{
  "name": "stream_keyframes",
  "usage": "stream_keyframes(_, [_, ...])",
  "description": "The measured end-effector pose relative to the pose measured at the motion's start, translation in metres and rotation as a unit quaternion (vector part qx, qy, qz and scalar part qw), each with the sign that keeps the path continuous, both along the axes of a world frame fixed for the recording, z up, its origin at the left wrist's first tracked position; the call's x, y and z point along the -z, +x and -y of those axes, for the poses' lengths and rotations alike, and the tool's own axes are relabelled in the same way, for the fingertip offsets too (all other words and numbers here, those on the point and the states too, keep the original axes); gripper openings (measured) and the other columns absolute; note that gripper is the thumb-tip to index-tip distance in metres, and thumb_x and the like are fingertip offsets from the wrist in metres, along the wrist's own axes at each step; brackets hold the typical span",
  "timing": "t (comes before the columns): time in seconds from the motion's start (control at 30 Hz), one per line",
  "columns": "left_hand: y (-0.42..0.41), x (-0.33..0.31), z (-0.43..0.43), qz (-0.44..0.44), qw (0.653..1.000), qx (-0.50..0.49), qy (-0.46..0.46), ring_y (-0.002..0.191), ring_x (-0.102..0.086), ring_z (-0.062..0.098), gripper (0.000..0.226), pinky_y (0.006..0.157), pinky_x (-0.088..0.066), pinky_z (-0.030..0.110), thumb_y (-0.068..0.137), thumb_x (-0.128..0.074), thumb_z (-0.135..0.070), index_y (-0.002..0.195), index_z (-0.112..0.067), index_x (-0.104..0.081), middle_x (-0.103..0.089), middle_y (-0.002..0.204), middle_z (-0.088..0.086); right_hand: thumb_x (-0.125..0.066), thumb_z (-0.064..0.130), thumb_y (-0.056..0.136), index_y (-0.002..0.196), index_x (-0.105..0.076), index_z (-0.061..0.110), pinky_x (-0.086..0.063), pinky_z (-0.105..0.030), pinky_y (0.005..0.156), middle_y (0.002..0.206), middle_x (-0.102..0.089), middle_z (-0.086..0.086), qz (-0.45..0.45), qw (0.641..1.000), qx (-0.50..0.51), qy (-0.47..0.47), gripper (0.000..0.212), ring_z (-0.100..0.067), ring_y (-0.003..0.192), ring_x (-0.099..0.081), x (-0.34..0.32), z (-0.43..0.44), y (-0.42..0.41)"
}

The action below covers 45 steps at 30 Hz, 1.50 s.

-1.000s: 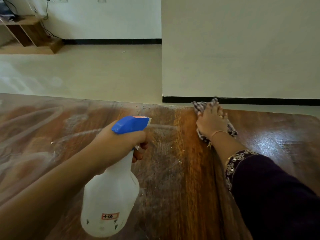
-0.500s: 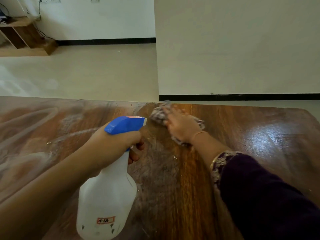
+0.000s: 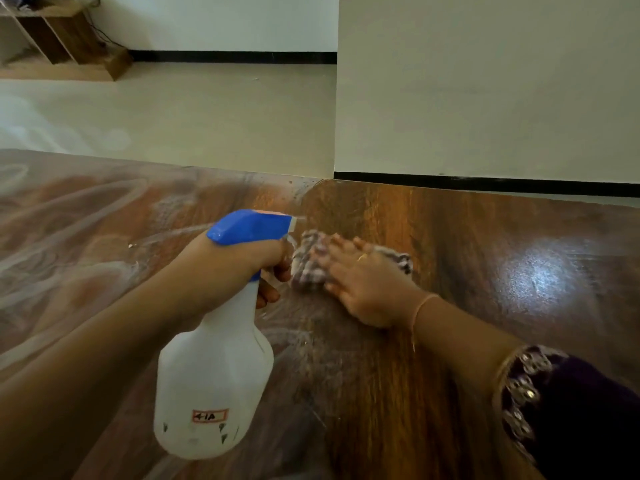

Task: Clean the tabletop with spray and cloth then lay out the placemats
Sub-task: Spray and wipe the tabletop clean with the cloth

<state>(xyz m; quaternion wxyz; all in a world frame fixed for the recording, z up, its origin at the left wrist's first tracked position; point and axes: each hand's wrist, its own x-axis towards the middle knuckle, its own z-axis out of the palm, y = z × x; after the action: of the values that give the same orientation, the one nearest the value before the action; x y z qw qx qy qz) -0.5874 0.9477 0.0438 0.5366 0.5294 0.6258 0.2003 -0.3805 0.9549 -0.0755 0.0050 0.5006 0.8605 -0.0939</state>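
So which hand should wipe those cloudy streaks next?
Probably right. The right hand presses the cloth flat on the tabletop, beside the cloudy streaks; the left hand is gripping the spray bottle.

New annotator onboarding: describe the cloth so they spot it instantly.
Start at the wooden tabletop filling the lower frame. Near its middle, the right hand presses flat on a crumpled cloth, just right of the blue nozzle of the spray bottle. Its dark-and-pale check sets it apart from the plain white bottle and wood.
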Motion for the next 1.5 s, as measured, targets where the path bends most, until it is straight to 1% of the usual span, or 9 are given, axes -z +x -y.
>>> stream_keyframes(0.13, [-0.004,0.001,0.000,-0.013,1.000,0.005,-0.003,0.040,-0.059,0.009,0.023,0.051,-0.046,0.030,0.086,-0.055,-0.014,0.064,-0.017,-0.060,-0.066,0.054,-0.007,-0.023,0.038,0.102,0.152,-0.003,0.028,0.007,-0.031,0.116,0.159,0.003,0.004,-0.009,0.999,-0.049,-0.021,0.055,-0.012,0.146,0.005,-0.004,-0.004,0.006])
stream_keyframes(0.23, [-0.008,0.004,0.001,-0.021,1.000,0.011,-0.009,0.041,-0.059,0.008,0.021,0.046,-0.046,0.027,0.087,-0.053,-0.014,0.066,-0.017,-0.059,-0.066,0.053,-0.008,-0.026,0.032,0.102,0.153,-0.009,0.023,0.002,-0.033,0.116,0.160,-0.003,0.003,-0.059,0.996,0.068,-0.029,0.054,-0.015,0.147,-0.001,-0.007,-0.043,0.023])
stream_keyframes(0.5, [-0.023,0.018,0.001,-0.026,0.999,0.013,-0.041,0.041,-0.059,0.008,0.018,0.046,-0.046,0.026,0.085,-0.052,-0.015,0.068,-0.016,-0.057,-0.066,0.054,-0.008,-0.019,0.039,0.103,0.154,-0.006,0.021,0.000,-0.048,0.118,0.161,0.005,-0.005,-0.025,0.952,0.300,-0.061,0.055,-0.026,0.148,0.004,0.004,-0.127,0.017])
stream_keyframes(0.7, [-0.026,0.023,-0.002,-0.018,0.999,-0.011,-0.030,0.041,-0.059,0.006,0.020,0.044,-0.045,0.025,0.087,-0.051,-0.014,0.068,-0.016,-0.057,-0.066,0.054,-0.009,-0.024,0.038,0.103,0.153,-0.008,0.024,0.001,-0.040,0.118,0.161,0.000,0.000,-0.012,0.998,0.062,-0.006,0.054,-0.019,0.148,0.000,-0.003,-0.101,-0.017])
stream_keyframes(0.87, [-0.025,0.022,-0.001,-0.024,0.999,0.007,-0.035,0.042,-0.060,0.007,0.019,0.044,-0.047,0.025,0.086,-0.050,-0.013,0.069,-0.016,-0.057,-0.067,0.055,-0.009,-0.024,0.039,0.102,0.153,-0.007,0.024,0.001,-0.036,0.117,0.160,-0.005,0.000,0.013,0.993,-0.115,-0.001,0.056,-0.016,0.147,-0.002,-0.003,-0.065,-0.015])
stream_keyframes(0.97, [-0.027,0.022,0.001,-0.033,0.998,0.030,-0.049,0.045,-0.062,0.008,0.023,0.041,-0.047,0.023,0.081,-0.056,-0.019,0.060,-0.021,-0.063,-0.068,0.058,-0.006,-0.030,0.036,0.103,0.153,-0.009,0.023,-0.002,-0.037,0.118,0.160,-0.006,0.000,-0.007,1.000,-0.028,-0.012,0.056,-0.018,0.147,-0.005,-0.004,-0.085,0.002])
stream_keyframes(1.07, [-0.027,0.020,0.012,-0.044,0.995,0.061,-0.072,0.045,-0.062,0.009,0.014,0.044,-0.047,0.026,0.059,-0.061,-0.035,0.049,-0.027,-0.067,-0.068,0.059,-0.006,-0.025,0.038,0.104,0.153,-0.008,0.022,-0.004,-0.041,0.119,0.161,-0.006,-0.002,-0.007,0.995,0.098,-0.016,0.055,-0.020,0.148,-0.005,-0.003,-0.102,0.014])
stream_keyframes(1.3, [-0.032,0.024,0.036,-0.052,0.995,0.054,-0.058,0.041,-0.057,0.009,0.030,0.054,-0.046,0.031,0.085,-0.059,-0.022,0.056,-0.014,-0.059,-0.060,0.045,0.000,-0.024,0.038,0.103,0.153,-0.008,0.022,-0.003,-0.040,0.119,0.161,-0.003,-0.003,-0.008,0.999,0.042,-0.023,0.055,-0.020,0.148,-0.003,-0.002,-0.063,0.021])
stream_keyframes(1.5, [-0.045,0.019,0.047,-0.077,0.993,0.079,-0.039,0.052,-0.065,0.010,0.012,0.058,-0.053,0.031,0.083,-0.062,-0.023,0.078,-0.013,-0.066,-0.070,0.064,-0.002,-0.016,0.046,0.096,0.153,-0.009,0.022,-0.003,-0.040,0.119,0.161,-0.005,-0.005,0.004,0.999,0.041,-0.022,0.063,-0.021,0.148,-0.004,0.000,-0.041,0.023])
